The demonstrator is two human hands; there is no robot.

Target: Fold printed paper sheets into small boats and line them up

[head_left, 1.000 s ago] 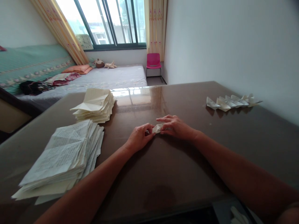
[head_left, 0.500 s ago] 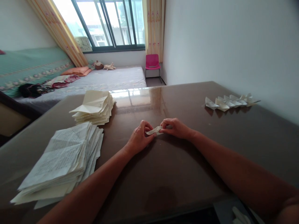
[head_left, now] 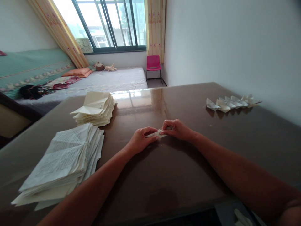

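Observation:
A small folded piece of paper (head_left: pixel 155 134) is held between my two hands, just above the brown table (head_left: pixel 178 175). My left hand (head_left: pixel 140 140) grips its left end, thumb in front and fingers behind. At its right end, my right hand (head_left: pixel 175 128) pinches the paper between thumb and curled fingers. Much of the paper is covered by the fingers, so its exact shape is hard to make out.
To the left lie a stack of written sheets (head_left: pixel 63 157) and, farther back, a stack of cream paper (head_left: pixel 96 106). A row of folded paper boats (head_left: pixel 231 103) stands at the right near the wall. Beyond the table are a bed (head_left: pixel 122 77) and a pink chair (head_left: pixel 153 63).
My left hand's fingers have straightened and slid over the paper's left part, covering more of it. My right hand has stayed almost in place.

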